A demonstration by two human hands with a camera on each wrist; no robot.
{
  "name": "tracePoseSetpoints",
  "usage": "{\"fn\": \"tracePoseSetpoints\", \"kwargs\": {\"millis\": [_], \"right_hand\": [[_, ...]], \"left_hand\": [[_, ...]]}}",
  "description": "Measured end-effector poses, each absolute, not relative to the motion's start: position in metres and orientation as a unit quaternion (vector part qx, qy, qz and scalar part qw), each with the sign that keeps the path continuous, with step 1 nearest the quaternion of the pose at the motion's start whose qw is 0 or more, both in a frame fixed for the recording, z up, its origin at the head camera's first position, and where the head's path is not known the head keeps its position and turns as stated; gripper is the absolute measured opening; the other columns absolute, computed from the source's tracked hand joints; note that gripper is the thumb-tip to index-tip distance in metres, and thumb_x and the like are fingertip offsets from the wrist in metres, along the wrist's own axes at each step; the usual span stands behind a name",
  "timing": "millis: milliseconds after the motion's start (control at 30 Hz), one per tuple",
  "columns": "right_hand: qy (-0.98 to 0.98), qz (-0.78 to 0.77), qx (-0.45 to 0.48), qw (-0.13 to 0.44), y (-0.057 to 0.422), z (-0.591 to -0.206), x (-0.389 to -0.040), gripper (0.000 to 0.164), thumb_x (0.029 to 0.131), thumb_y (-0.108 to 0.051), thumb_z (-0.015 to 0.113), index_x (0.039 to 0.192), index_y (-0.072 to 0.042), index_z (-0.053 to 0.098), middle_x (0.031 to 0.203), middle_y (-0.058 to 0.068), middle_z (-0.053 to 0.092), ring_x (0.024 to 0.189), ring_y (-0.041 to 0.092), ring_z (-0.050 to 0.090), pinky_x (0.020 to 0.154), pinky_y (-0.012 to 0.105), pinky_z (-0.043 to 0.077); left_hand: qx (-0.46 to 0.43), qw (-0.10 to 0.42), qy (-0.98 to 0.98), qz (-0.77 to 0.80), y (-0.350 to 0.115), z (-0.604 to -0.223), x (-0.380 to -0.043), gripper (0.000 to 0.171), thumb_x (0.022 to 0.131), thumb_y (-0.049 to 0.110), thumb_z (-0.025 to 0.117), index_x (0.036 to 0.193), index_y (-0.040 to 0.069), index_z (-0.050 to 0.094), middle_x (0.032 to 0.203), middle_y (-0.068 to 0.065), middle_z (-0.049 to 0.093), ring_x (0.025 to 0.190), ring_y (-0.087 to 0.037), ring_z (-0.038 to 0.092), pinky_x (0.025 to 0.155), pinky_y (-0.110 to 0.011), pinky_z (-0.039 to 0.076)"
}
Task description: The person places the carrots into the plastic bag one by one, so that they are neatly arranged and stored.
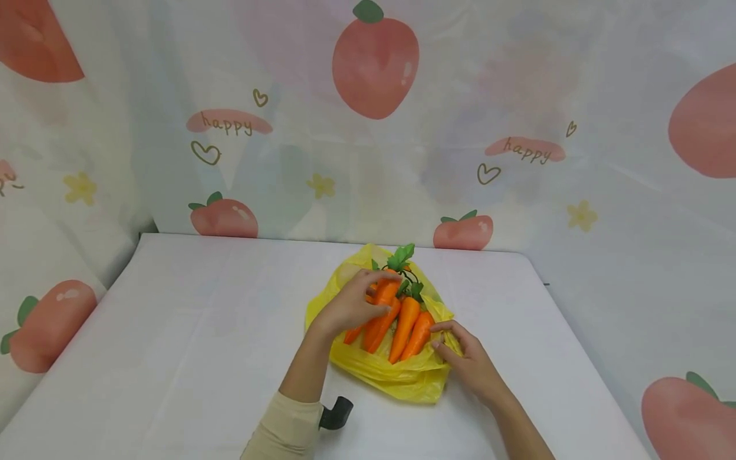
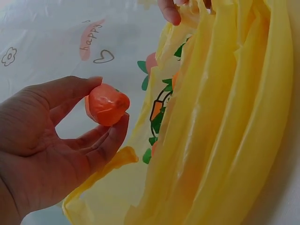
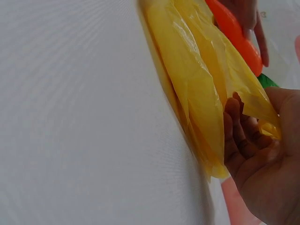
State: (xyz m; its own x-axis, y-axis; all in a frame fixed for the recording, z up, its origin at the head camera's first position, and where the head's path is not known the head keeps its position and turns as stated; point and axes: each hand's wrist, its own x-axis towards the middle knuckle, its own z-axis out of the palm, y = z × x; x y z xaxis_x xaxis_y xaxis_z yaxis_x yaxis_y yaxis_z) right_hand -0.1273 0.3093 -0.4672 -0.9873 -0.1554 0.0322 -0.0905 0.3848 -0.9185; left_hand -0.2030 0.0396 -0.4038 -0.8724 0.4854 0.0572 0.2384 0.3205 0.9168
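Note:
An orange carrot [image 1: 386, 291] is pinched between the thumb and fingers of my left hand [image 1: 351, 306], above the yellow plastic bag [image 1: 391, 382]. In the left wrist view this carrot [image 2: 107, 105] shows end-on. Several more carrots [image 1: 406, 326] with green leafy tops [image 1: 401, 257] lie side by side in the bag's wide mouth. My right hand [image 1: 473, 363] grips the bag's right edge between thumb and fingers. The right wrist view shows the thin yellow plastic [image 3: 253, 101] caught in that hand. How the lower carrots lie is partly hidden by the left hand.
A white-covered table [image 1: 172, 332] spreads around the bag. Behind it hangs a curtain [image 1: 368, 166] printed with fruit and lettering. A black curved piece [image 1: 336, 413] sticks out beside the left sleeve [image 1: 284, 425].

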Motion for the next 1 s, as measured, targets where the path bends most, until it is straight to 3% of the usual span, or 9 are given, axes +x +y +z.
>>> {"fn": "tracePoseSetpoints", "kwargs": {"millis": [167,367,633,800,1000], "right_hand": [[0.832,-0.548,-0.079,0.027,0.310,-0.466,-0.127,0.026,0.103,-0.018,0.066,0.127,-0.006,0.064,0.133,0.012,0.060,0.133,0.031,0.043,0.116,0.059,0.023],[0.840,-0.538,-0.064,0.038,0.310,-0.465,-0.126,0.028,0.104,-0.022,0.066,0.128,-0.009,0.064,0.136,0.009,0.059,0.132,0.027,0.044,0.115,0.043,0.031],[0.831,-0.550,-0.075,0.033,0.310,-0.465,-0.126,0.026,0.103,-0.019,0.066,0.126,-0.007,0.063,0.136,0.013,0.058,0.134,0.033,0.042,0.116,0.062,0.022],[0.833,-0.547,-0.077,0.034,0.310,-0.464,-0.127,0.026,0.104,-0.019,0.065,0.126,-0.007,0.063,0.137,0.013,0.058,0.135,0.033,0.041,0.116,0.065,0.019],[0.832,-0.548,-0.077,0.035,0.310,-0.466,-0.127,0.025,0.103,-0.018,0.066,0.126,-0.007,0.063,0.134,0.011,0.058,0.130,0.032,0.043,0.114,0.061,0.023]], "left_hand": [[0.234,0.120,0.803,0.534,0.044,-0.411,-0.206,0.051,0.094,0.004,0.075,0.139,0.027,0.065,0.140,-0.005,0.049,0.114,-0.029,0.052,0.086,-0.039,0.054],[0.258,0.127,0.805,0.519,0.051,-0.416,-0.207,0.050,0.094,0.002,0.074,0.140,0.019,0.065,0.142,-0.006,0.050,0.120,-0.028,0.052,0.096,-0.042,0.051],[0.259,0.151,0.804,0.513,0.060,-0.424,-0.206,0.052,0.094,-0.001,0.073,0.140,0.022,0.064,0.143,-0.005,0.049,0.123,-0.027,0.051,0.097,-0.043,0.051],[0.261,0.164,0.803,0.511,0.063,-0.427,-0.206,0.050,0.095,0.001,0.072,0.139,0.024,0.065,0.142,-0.005,0.048,0.125,-0.027,0.051,0.097,-0.046,0.052],[0.274,0.163,0.795,0.516,0.065,-0.435,-0.208,0.049,0.095,-0.002,0.071,0.139,0.019,0.065,0.139,-0.001,0.055,0.120,-0.023,0.054,0.096,-0.042,0.052]]}}
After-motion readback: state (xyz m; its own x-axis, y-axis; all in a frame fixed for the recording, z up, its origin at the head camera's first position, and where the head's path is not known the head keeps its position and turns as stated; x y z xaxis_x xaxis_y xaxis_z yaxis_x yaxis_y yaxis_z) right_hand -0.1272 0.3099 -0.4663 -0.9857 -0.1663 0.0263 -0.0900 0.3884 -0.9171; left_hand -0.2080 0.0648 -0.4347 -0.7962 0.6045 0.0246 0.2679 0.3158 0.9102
